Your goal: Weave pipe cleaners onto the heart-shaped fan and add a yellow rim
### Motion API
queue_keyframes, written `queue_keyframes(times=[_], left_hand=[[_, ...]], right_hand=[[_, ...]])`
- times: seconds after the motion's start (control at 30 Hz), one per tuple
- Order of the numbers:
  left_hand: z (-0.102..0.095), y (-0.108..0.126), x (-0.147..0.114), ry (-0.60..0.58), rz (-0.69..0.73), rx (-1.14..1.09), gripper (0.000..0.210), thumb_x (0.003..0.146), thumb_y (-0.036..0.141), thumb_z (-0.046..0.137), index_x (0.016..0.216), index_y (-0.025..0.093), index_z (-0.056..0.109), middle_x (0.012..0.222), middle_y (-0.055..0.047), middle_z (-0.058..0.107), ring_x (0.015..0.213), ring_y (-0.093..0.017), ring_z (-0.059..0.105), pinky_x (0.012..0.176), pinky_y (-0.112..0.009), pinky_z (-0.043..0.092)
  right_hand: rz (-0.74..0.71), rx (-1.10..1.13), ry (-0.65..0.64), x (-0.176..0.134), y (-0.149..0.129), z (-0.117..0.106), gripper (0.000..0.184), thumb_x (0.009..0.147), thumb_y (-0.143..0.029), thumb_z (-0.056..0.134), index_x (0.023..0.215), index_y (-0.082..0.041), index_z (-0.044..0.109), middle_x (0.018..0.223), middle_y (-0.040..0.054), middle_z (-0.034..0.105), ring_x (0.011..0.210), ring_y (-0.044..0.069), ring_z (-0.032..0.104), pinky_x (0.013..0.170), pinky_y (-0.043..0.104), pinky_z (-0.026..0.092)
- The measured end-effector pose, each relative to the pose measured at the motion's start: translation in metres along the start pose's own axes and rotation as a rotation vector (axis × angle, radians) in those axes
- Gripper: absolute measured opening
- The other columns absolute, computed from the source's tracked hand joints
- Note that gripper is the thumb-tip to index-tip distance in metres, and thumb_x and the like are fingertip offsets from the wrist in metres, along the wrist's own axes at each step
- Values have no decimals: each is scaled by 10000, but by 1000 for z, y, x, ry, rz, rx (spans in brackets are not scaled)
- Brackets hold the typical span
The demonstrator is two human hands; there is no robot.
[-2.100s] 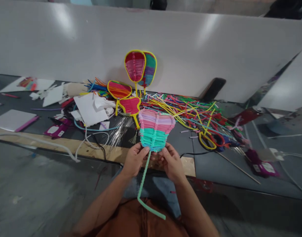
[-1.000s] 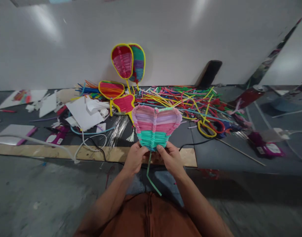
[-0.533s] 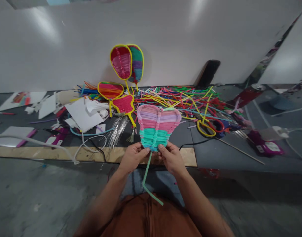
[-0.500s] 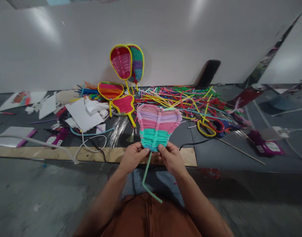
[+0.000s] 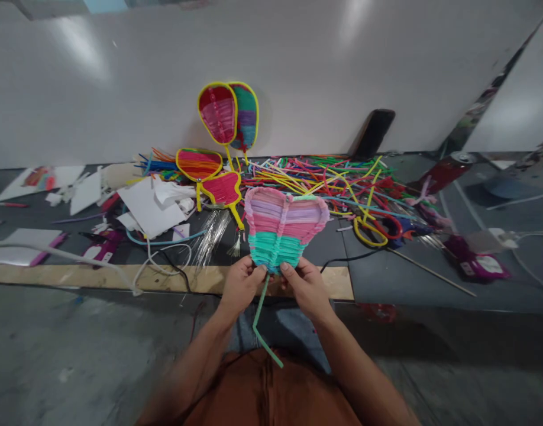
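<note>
Between both hands is a fan-shaped pipe-cleaner piece (image 5: 283, 232), banded in pink, lilac and turquoise with a twisted rim and a central rib. My left hand (image 5: 243, 285) pinches its lower left edge, thumb on the front. At the lower right edge, my right hand (image 5: 307, 287) grips it the same way. A bent green pipe cleaner (image 5: 259, 319) hangs from its base toward my lap. The fingers behind the piece are mostly hidden. Just beyond it lies a heap of loose pipe cleaners (image 5: 298, 174) in many colours.
Two yellow-rimmed pipe-cleaner fans (image 5: 217, 113) lean on the back wall; more yellow-edged shapes (image 5: 222, 189) lie below. A phone (image 5: 374, 135) stands at the wall. Yellow-handled scissors (image 5: 369, 232), a can (image 5: 449, 168), a purple device (image 5: 475, 258), white papers (image 5: 149, 207) and cables surround the workspace.
The piece has tilted slightly in my hands, and its hanging green stem has swung a little to the left. Both hands keep their hold.
</note>
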State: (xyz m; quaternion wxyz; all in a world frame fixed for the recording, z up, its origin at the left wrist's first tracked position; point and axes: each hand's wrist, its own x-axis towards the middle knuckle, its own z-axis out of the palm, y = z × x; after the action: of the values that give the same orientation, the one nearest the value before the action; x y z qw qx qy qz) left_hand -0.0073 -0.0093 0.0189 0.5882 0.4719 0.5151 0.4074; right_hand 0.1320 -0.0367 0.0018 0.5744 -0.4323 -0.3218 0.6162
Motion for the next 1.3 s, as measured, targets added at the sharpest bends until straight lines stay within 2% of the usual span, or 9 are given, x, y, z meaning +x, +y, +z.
queue_keyframes(times=[0.2,0.43,0.7,0.93,1.1,1.3], left_hand=[[4,4,-1,-91,-63,-175,209,705,304,687,828,136,683,797,-47,730,652,-151,654,706,-295,547],[3,5,-1,-107,-72,-221,232,668,318,730,796,132,682,773,-50,729,632,-153,659,719,-309,551],[2,2,0,-36,-77,-180,198,661,296,702,775,135,684,747,-46,723,602,-144,641,652,-276,536],[11,3,-6,118,8,-59,129,713,250,618,777,151,671,684,-4,704,567,-119,602,586,-223,501],[11,-1,-5,-17,-66,-254,223,715,313,659,865,150,675,785,-32,723,640,-146,650,665,-268,524],[6,1,-2,-74,-79,-267,222,689,296,707,843,137,683,793,-46,726,642,-148,660,704,-287,535]], right_hand=[[-18,63,19,3,3,-4,241,754,-401,689,755,-178,597,579,-49,531,504,73,473,493,197,422],[-32,89,9,3,5,-4,232,759,-397,686,764,-181,604,600,-40,543,513,75,476,495,193,423],[-42,-9,16,-1,0,2,270,754,-440,672,750,-186,580,587,-41,535,509,86,478,501,211,429],[-54,-122,41,-4,-2,8,276,766,-454,650,775,-186,585,579,-45,528,506,90,473,499,214,408],[-37,-48,59,1,-1,3,281,749,-455,670,776,-187,592,604,-39,544,516,91,480,509,217,428],[-56,28,43,3,6,-2,248,765,-422,669,792,-186,600,607,-35,549,523,89,488,513,214,431]])
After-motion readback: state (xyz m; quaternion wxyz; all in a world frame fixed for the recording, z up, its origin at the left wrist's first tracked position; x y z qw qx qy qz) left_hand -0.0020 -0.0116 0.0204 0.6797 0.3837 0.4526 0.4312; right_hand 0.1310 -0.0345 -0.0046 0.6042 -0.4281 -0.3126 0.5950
